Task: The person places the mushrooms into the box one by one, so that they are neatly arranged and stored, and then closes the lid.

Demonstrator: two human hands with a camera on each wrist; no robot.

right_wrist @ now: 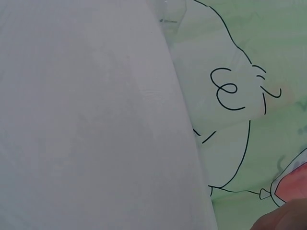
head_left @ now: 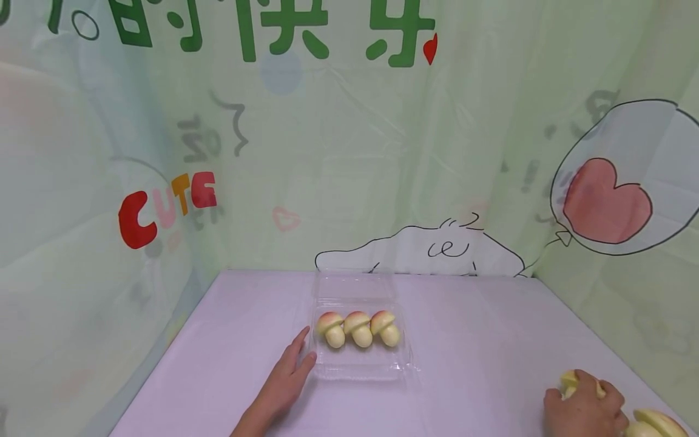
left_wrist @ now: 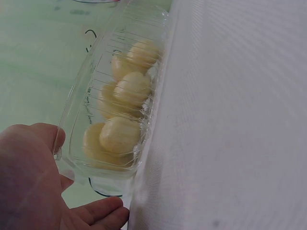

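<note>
A clear plastic clamshell box [head_left: 360, 369] lies open at the middle of the pale lilac table, its lid folded back. Three mushroom-shaped buns [head_left: 358, 329] with pink-tinted caps lie in a row inside. My left hand [head_left: 302, 355] rests flat on the table with straight fingers, thumb touching the box's left front corner. In the left wrist view the box [left_wrist: 81, 96] and its buns [left_wrist: 120, 136] sit just past my left hand [left_wrist: 48, 191]. At the bottom right my right hand [head_left: 584, 397] curls over a fourth bun [head_left: 569, 381]. Only a sliver of my right hand [right_wrist: 283, 218] shows in the right wrist view.
Another bun [head_left: 658, 423] lies at the bottom right corner beside my right hand. A pale green printed backdrop [head_left: 349, 182] walls the table on the left, back and right. The table's surface [head_left: 491, 340] is bare between the box and my right hand.
</note>
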